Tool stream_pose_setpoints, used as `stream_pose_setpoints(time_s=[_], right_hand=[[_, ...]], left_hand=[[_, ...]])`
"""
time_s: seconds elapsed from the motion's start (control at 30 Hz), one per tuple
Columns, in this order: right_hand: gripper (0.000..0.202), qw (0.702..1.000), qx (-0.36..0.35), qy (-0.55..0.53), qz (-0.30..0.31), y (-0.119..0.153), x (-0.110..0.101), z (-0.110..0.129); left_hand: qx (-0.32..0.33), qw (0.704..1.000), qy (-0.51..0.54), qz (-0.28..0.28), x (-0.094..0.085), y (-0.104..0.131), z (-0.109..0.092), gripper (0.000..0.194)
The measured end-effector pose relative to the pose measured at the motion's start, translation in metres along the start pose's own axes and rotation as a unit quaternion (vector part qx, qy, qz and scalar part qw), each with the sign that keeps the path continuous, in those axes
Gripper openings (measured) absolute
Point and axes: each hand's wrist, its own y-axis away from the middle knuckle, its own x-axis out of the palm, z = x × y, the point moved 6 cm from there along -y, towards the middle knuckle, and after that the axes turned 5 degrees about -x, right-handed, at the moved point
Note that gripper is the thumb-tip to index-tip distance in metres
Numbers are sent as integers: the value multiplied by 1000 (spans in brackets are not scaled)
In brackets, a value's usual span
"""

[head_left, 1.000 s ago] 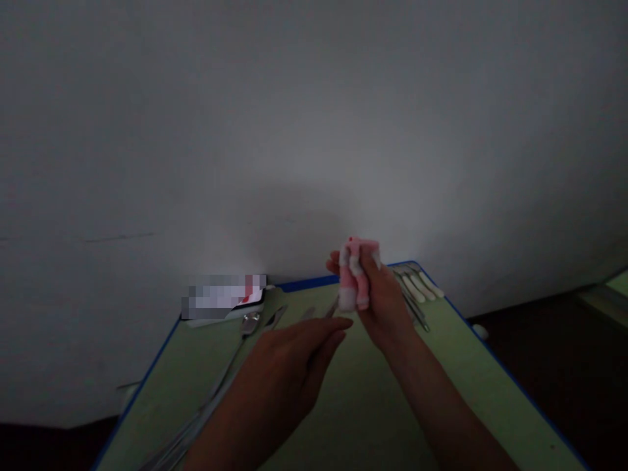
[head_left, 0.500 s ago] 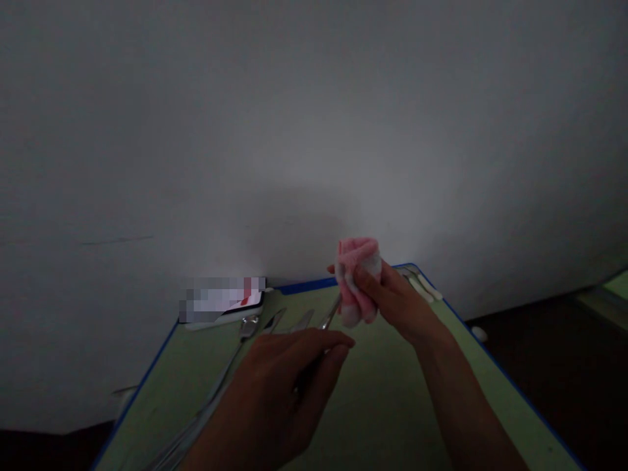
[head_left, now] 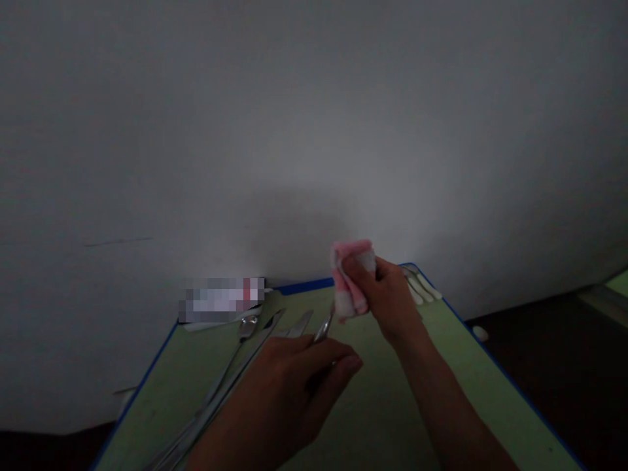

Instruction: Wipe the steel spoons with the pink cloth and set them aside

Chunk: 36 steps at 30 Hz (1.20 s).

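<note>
My left hand [head_left: 289, 386], in the lower middle, is closed with thumb and forefinger pinched round a shiny piece of metal cutlery [head_left: 322, 328]. Its far end reaches up to a folded pink and white cloth [head_left: 350, 281], which hides the tip, so its exact kind does not show. Fingers wrapped and thumb pressed on the front, my right hand [head_left: 390, 291] grips this cloth above the table. Left of my left hand lie long metal utensils [head_left: 216, 392], one with a broad shiny head [head_left: 248, 324], and a pointed blade [head_left: 300, 324].
A phone-like device [head_left: 220, 302] with a blurred screen leans at the table's back left corner. Cutlery with white handles [head_left: 424, 288] lies at the back right. The green table [head_left: 392, 399] has a blue edge and stands against a grey wall [head_left: 314, 131].
My right hand has shifted slightly left and turned, with the cloth, at the utensil's far end. My left hand has moved a little right and down, showing more of the metal.
</note>
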Motion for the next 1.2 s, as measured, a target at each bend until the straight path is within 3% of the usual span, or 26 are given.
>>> stream_pose_setpoints(time_s=[0.17,0.27,0.47,0.63,0.77,0.93,1.07,1.13,1.2], right_hand=[[44,986,66,-155,-4,10,30,-22],[45,977,91,-191,12,12,40,-29],[42,984,58,-155,63,6,30,-23],[32,978,15,-39,205,1,7,-11],[27,934,-24,37,354,9,-4,5],[32,907,-78,100,401,20,-9,23],[27,927,-62,71,362,19,-8,24],[30,957,-56,28,284,12,-9,23],[36,984,-82,-7,160,3,-10,24]], left_hand=[[-2,999,-43,-33,-3,-2,4,37],[-3,997,-63,-46,-1,-2,6,39],[-12,998,-54,-29,0,-2,8,44],[-1,999,-39,12,-10,5,19,46],[12,1000,-19,16,-19,12,28,48],[9,996,-17,83,-11,19,28,48],[-6,997,15,71,-11,18,20,45],[-6,998,26,56,-12,15,16,45],[0,998,28,50,-11,12,13,45]])
